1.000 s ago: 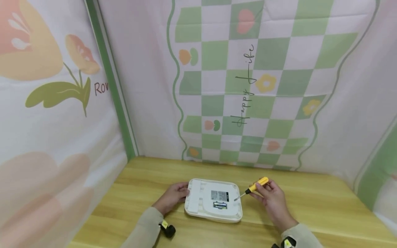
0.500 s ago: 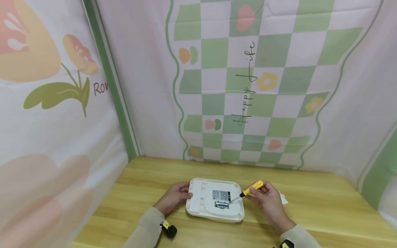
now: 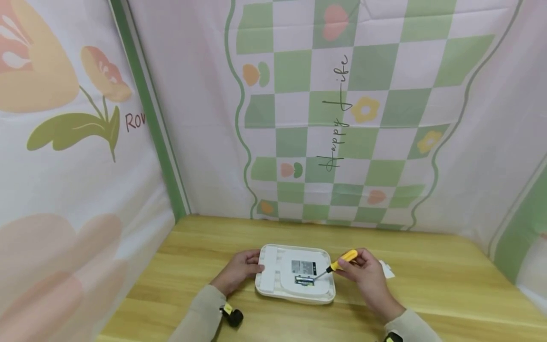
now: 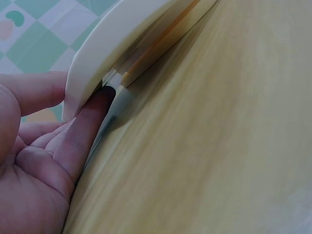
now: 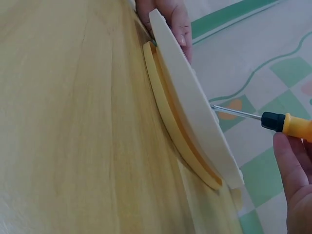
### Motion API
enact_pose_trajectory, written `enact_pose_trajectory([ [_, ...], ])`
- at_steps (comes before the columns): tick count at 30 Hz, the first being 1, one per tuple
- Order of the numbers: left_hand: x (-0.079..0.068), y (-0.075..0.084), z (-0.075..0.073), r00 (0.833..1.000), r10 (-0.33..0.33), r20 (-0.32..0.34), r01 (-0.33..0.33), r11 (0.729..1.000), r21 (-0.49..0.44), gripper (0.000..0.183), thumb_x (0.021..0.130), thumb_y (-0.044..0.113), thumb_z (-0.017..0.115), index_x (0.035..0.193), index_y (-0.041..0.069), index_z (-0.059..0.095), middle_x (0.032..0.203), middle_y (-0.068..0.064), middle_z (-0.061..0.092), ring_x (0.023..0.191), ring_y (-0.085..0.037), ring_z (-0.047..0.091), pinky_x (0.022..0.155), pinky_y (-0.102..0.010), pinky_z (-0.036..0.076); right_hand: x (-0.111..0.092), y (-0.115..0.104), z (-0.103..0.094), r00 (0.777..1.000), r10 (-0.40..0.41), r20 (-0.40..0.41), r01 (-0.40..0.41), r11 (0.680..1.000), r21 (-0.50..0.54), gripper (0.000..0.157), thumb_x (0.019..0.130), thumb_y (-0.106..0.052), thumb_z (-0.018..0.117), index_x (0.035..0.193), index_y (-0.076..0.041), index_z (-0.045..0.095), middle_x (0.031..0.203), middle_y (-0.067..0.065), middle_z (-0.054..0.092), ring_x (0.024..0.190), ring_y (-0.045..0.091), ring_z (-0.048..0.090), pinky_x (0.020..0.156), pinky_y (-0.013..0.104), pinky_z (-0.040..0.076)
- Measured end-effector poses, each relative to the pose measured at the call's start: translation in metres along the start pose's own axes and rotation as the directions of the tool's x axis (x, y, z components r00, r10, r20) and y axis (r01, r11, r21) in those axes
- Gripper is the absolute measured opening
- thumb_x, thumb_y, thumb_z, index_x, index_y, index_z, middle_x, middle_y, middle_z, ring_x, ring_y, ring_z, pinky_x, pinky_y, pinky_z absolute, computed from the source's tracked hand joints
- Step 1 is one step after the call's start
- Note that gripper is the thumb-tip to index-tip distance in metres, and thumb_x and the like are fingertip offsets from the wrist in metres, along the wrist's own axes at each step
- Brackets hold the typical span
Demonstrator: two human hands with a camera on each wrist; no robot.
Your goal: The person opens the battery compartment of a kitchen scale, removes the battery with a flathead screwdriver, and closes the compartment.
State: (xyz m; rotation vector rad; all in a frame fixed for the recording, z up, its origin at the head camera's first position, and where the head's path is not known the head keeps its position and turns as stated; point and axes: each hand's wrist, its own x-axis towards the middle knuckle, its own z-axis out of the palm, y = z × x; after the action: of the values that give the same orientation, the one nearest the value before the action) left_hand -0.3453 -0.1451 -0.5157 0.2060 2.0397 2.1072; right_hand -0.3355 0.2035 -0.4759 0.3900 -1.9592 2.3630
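A white, flat device with rounded corners (image 3: 273,270) lies on the wooden table, its battery compartment (image 3: 304,281) uncovered and batteries inside. My left hand (image 3: 239,271) grips its left edge; in the left wrist view the thumb and a finger (image 4: 85,131) lie on opposite sides of the rim. My right hand (image 3: 369,275) holds a screwdriver (image 3: 344,260) with a yellow and black handle. The screwdriver's metal tip meets the right end of the compartment. In the right wrist view its shaft (image 5: 236,112) slants to the device's upper face, the tip partly hidden.
A small white piece (image 3: 386,269) lies on the table (image 3: 213,237) behind my right hand, partly covered by it. A patterned cloth (image 3: 295,142) hangs along the table's far edge, and another cloth (image 3: 77,190) stands on the left.
My right hand has brought the screwdriver tip left, from the device's right part to the battery compartment. The small white piece has come into sight behind that hand. The left hand keeps its grip.
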Motion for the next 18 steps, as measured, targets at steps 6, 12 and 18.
enact_pose_trajectory([
  [6,-0.0003,0.0023,-0.0001,1.000,0.010,0.003,-0.010,1.000,0.012,0.060,0.088,-0.002,0.066,0.139,-0.016,0.037,0.113,-0.019,0.064,0.103,-0.026,0.062,0.087,-0.034,0.054,0.0020,-0.0046,0.0043,1.000,-0.019,0.008,0.020,0.994,-0.110,0.039,0.087,-0.003,0.072,0.109,0.015,0.045,0.100,0.027,0.064,0.087,0.022,0.068,0.078,0.039,0.057],
  [12,-0.0013,0.0033,0.0005,1.000,0.022,0.014,-0.022,0.999,0.026,0.059,0.089,-0.001,0.066,0.138,-0.016,0.038,0.114,-0.020,0.064,0.103,-0.025,0.062,0.086,-0.034,0.054,0.0024,-0.0069,0.0062,0.997,-0.067,0.024,0.070,0.987,-0.144,0.038,0.086,-0.001,0.072,0.108,0.016,0.046,0.102,0.030,0.063,0.087,0.018,0.068,0.077,0.036,0.057],
  [18,-0.0010,0.0005,-0.0002,1.000,0.009,0.011,-0.010,0.999,0.031,0.059,0.089,0.000,0.066,0.139,-0.015,0.038,0.113,-0.018,0.064,0.102,-0.024,0.062,0.085,-0.033,0.055,0.0003,-0.0079,0.0057,0.994,-0.086,0.070,0.097,0.981,-0.167,0.035,0.086,0.000,0.072,0.105,0.015,0.046,0.104,0.022,0.067,0.088,0.015,0.068,0.077,0.030,0.057],
])
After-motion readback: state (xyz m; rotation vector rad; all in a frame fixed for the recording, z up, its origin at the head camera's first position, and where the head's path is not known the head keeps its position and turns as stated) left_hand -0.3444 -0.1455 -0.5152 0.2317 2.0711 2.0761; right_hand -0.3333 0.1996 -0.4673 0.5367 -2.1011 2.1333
